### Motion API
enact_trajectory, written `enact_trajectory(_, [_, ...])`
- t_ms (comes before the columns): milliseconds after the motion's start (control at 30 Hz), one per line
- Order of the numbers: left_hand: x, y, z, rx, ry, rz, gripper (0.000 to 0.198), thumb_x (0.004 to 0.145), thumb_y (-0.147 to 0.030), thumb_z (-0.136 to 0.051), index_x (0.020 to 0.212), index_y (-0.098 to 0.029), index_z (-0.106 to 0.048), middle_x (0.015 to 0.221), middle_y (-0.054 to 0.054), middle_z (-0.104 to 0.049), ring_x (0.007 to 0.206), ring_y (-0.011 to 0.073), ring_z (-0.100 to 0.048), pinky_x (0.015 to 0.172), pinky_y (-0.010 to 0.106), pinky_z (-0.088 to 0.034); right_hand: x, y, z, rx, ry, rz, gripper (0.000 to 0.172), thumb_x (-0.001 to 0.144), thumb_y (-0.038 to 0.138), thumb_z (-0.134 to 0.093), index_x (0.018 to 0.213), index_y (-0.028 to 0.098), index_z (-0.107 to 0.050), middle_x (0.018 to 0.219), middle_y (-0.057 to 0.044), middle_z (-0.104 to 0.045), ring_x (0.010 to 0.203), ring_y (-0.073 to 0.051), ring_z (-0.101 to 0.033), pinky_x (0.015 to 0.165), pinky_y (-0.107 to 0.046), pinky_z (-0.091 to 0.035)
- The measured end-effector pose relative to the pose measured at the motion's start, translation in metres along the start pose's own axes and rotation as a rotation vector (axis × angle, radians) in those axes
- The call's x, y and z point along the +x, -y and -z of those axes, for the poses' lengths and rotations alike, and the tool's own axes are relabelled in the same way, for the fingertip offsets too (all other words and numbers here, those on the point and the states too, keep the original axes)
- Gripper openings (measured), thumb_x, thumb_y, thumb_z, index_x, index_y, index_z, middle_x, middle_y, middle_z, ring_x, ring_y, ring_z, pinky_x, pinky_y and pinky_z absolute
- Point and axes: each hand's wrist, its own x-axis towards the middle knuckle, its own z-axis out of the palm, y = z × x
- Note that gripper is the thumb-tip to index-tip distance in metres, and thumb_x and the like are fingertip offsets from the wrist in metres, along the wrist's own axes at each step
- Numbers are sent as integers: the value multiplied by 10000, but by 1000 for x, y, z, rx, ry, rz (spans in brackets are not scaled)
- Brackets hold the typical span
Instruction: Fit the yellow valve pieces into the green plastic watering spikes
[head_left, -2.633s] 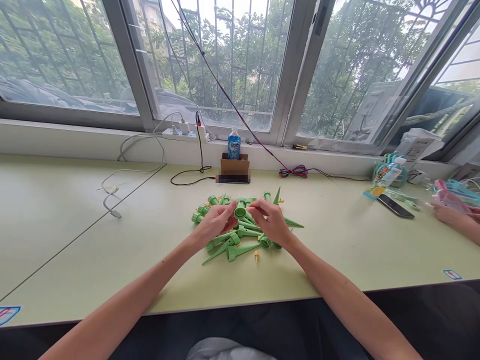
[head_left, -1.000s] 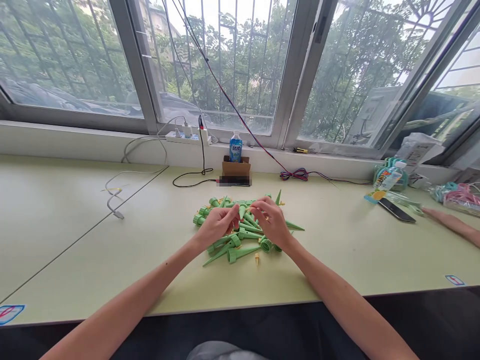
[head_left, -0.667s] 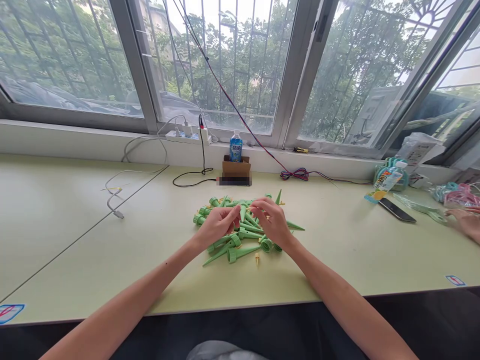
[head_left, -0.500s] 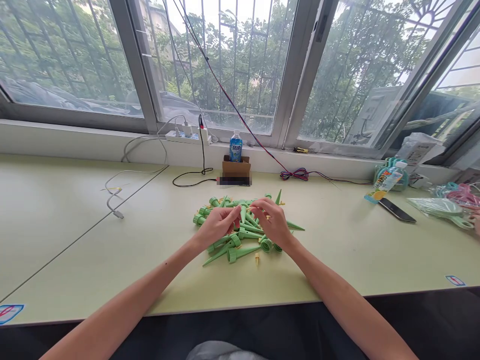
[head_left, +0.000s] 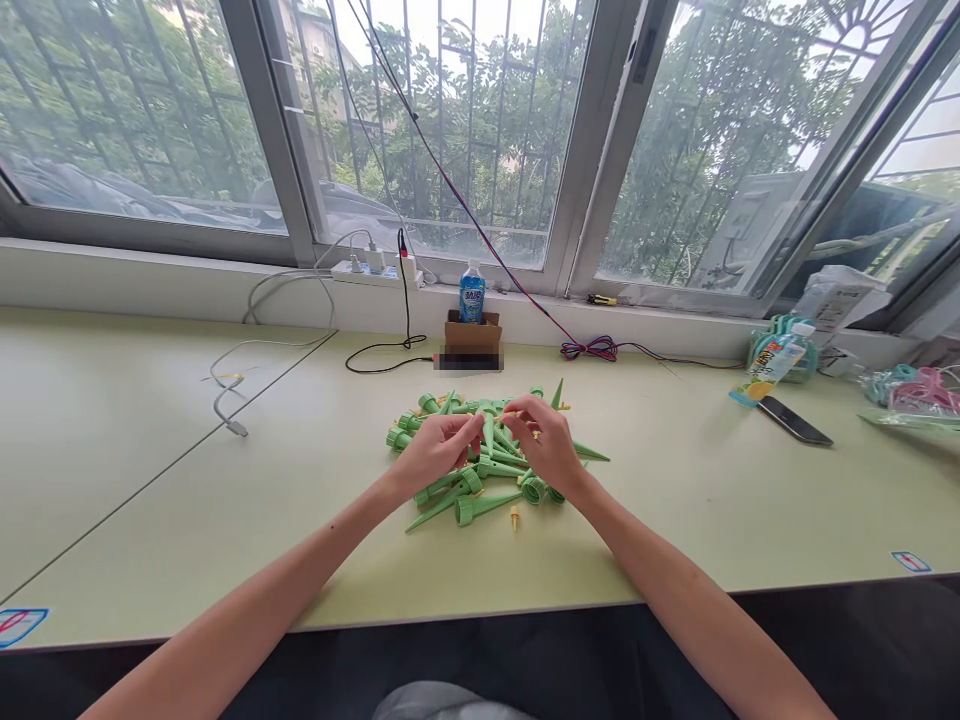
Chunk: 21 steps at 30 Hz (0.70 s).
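My left hand is closed in a pinch on a green plastic plant watering spike, its tapered tip pointing down. Close beside it, the fingers of my right hand pinch a small yellow valve against the upper part of that spike; the fingertips partly hide it. Under and around both hands lies a pile of green watering spikes with threaded caps and small yellow pieces among them. One loose yellow valve lies on the table just in front of the pile.
Behind the pile stand a small cardboard box and a blue bottle. Cables and a power strip run along the window side. A juice bottle, a phone and bagged items lie to the right.
At the far right, the bagged green item has slid right, and another person's hand there has gone out of view. My two hands have barely shifted.
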Motion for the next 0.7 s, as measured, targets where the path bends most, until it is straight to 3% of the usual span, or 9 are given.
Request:
enact_trajectory(400, [1,8,0,127,-29,-82,428,898,-532,-530,688,-162,-575,498,-43,-438,438,87,-397,420,207,-336,1,2,0,19,12,-45,293,951,450,-506,833,191,-575,718,-17,-577,576,-122,-531,555,-241,-470])
enact_trajectory(700, [0,8,-1,232,-97,-138,347,872,-483,-595,729,-169,-558,608,-28,-491,464,72,-387,406,200,-315,2,5,1,20,29,-62,293,948,444,-505,804,194,-554,616,8,-534,538,-123,-504,532,-236,-427])
